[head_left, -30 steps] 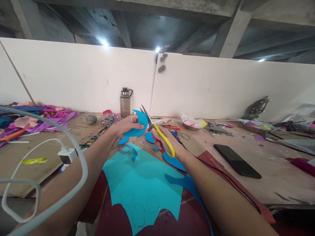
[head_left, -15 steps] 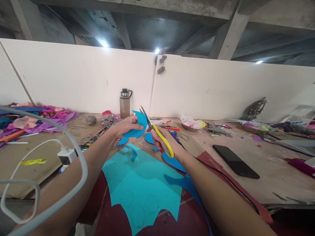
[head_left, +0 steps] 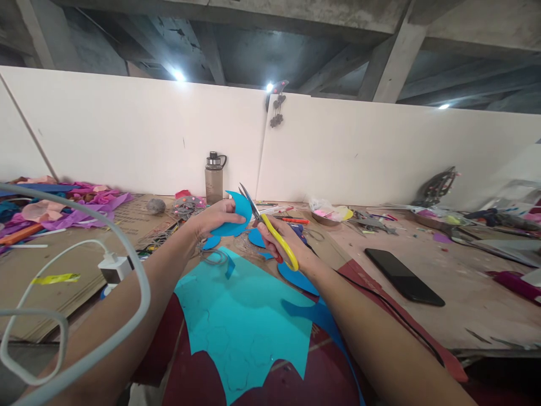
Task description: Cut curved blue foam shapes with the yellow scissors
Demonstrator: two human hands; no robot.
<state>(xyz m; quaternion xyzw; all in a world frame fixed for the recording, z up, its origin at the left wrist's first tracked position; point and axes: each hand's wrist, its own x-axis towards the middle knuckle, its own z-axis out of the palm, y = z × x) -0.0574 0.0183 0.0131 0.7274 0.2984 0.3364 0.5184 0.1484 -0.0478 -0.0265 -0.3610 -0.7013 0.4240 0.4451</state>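
Between left hand [head_left: 213, 217] fingers: blue cutout [head_left: 236, 217], scissors [head_left: 270, 228] alongside.

Worn tabletop [head_left: 465, 304] strewn with craft litter
A black phone [head_left: 403, 276] lies flat at right; a teal sheet [head_left: 245, 321] overlaps a dark red sheet [head_left: 198, 375] at the near edge; cardboard [head_left: 54, 285] at left bears a white charger [head_left: 112, 269]; purple paper scraps [head_left: 84, 206] pile up far left; a water bottle [head_left: 214, 179] stands upright at the back
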